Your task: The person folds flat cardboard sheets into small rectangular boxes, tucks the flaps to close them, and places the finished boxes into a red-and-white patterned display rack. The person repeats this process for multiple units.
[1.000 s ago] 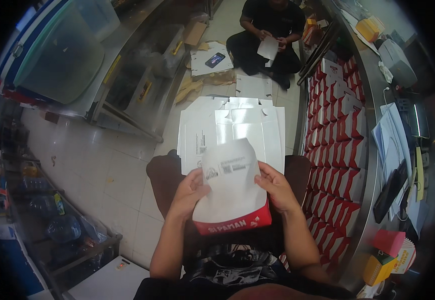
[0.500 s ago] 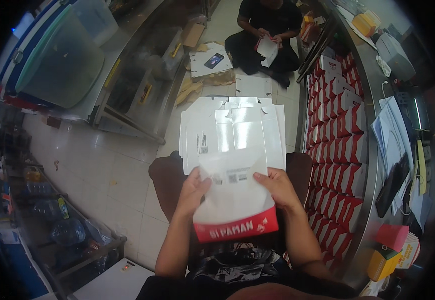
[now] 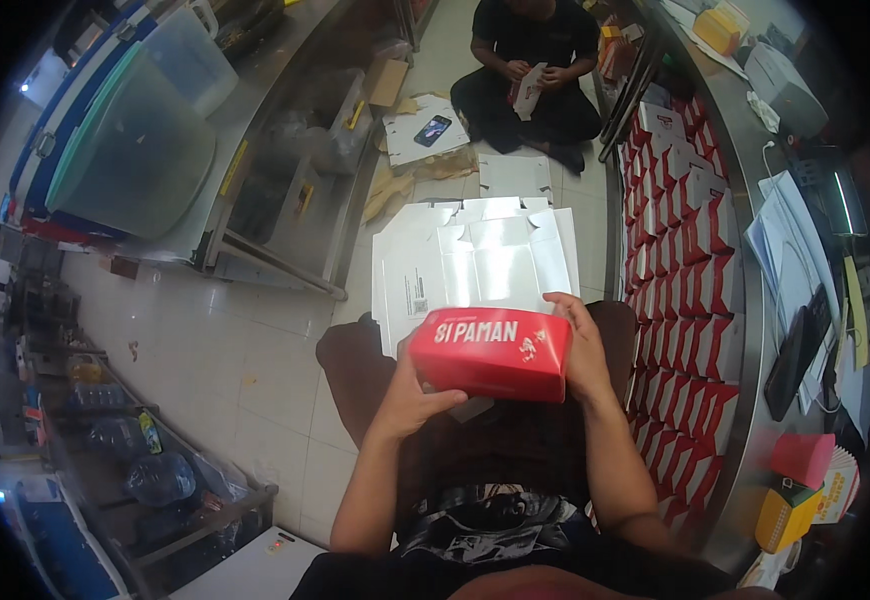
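Red carton [image 3: 490, 352] now folded up into closed box shape, no longer flat white sheet as moments ago; gripped above lap, left hand [image 3: 417, 398] under near corner, right hand [image 3: 583, 350] clasping far end; stack of flat white blanks [image 3: 475, 262] beyond on floor; finished red boxes [image 3: 690, 270] rowed right; seated person [image 3: 530, 70] far off

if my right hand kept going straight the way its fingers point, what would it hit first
Probably the stack of flat white unfolded cartons lying just beyond the red folded cardboard box. The right hand grips that box's right end, fingers pointing forward and slightly left. Depth is unclear.
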### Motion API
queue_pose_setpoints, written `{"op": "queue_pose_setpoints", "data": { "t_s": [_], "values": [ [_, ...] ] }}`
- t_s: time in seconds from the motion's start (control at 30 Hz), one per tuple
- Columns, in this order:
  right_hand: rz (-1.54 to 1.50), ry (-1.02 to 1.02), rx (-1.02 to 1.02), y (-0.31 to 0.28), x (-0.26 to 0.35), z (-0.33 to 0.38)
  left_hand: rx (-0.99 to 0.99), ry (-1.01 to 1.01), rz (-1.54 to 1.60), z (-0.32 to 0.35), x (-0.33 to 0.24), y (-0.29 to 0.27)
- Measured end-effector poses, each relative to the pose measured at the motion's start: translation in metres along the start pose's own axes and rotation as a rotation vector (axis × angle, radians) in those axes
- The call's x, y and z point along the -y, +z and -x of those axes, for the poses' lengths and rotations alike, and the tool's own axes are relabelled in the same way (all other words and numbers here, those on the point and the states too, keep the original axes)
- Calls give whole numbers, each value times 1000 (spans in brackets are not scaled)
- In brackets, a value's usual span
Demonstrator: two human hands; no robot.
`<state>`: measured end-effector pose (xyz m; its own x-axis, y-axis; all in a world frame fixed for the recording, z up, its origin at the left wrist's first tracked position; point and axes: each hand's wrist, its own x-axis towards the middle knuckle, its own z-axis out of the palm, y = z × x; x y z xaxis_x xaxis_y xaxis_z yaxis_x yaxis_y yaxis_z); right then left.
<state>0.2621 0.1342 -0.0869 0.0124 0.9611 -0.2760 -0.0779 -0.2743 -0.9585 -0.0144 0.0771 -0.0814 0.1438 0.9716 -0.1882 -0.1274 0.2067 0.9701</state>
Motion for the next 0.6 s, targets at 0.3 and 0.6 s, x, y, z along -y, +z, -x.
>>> {"op": "queue_pose_setpoints", "data": {
  "t_s": [0.3,0.6],
  "values": [
    [-400,-287,149,21,16,16,-167,-96,320,-6,11,11],
    [-256,-50,62,29,20,14,-173,-10,366,1,-3,14]
  ]
}}
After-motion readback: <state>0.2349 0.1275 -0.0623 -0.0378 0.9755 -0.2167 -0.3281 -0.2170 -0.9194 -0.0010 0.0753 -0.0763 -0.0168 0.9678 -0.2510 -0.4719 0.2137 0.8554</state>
